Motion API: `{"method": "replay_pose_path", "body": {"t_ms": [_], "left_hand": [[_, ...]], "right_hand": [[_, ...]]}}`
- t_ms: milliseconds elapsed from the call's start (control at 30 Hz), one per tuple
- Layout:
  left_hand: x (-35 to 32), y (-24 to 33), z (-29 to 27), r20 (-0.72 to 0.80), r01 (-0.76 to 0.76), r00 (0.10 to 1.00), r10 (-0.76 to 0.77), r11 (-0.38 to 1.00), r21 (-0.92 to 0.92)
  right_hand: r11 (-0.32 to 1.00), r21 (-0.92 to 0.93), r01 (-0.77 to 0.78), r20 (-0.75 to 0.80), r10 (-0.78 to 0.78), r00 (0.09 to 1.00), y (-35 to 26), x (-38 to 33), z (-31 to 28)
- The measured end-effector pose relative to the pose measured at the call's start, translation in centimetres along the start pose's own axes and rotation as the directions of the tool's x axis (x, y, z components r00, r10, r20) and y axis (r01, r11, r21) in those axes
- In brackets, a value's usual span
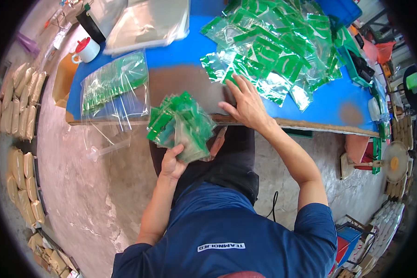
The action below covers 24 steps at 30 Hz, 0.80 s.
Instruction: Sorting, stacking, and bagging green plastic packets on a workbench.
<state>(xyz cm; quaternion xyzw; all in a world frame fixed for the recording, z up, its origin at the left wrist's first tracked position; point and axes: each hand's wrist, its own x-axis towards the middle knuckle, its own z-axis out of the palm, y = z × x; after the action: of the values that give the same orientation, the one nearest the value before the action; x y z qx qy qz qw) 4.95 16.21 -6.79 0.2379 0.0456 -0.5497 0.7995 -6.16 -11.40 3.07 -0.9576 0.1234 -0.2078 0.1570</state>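
Observation:
My left hand [173, 162] is closed on a fanned stack of small green and clear plastic bags [183, 123], held just off the table's near edge above my lap. With fingers spread, my right hand [248, 102] reaches over the table, its fingertips at the near side of a big loose pile of the same green and clear bags [278, 51]. Whether the fingertips touch a bag I cannot tell. Left of the stack lies a large clear bag [118, 85] with a row of green packets inside, its open end hanging over the edge.
The blue table [171, 58] has a worn brown patch at its near side. Clear plastic sheets [148, 23], a white mug with a red lid [86, 49] and a dark upright object [91, 25] stand at the far left. A green tray [354, 65] sits right; a fan [395, 162] stands beyond.

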Motion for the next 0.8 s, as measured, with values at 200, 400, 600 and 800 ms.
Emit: {"method": "replay_pose_path", "body": {"t_ms": [200,400,600,800], "left_hand": [[-0.2,1.0,0.4,0.125,-0.008,0.992,0.011,1.000,-0.019],[1.5,-1.2,0.3,0.273,0.073,0.962,-0.026,0.984,-0.164],[1.2,-0.8,0.7,0.043,-0.015,0.999,0.021,0.991,-0.131],[-1.2,-0.3,2.4,0.062,-0.111,0.992,0.111,0.994,-0.013]], "right_hand": [[0.977,0.131,0.166,-0.001,-0.167,0.986,0.4,-5.4,1.0],[-0.225,0.921,-0.318,0.389,0.568,0.726,-6.7,-3.6,2.6],[0.944,0.286,-0.162,0.092,0.141,0.986,0.3,4.4,1.0],[0.954,-0.200,0.222,0.110,-0.204,0.973,2.6,5.6,3.1]]}}
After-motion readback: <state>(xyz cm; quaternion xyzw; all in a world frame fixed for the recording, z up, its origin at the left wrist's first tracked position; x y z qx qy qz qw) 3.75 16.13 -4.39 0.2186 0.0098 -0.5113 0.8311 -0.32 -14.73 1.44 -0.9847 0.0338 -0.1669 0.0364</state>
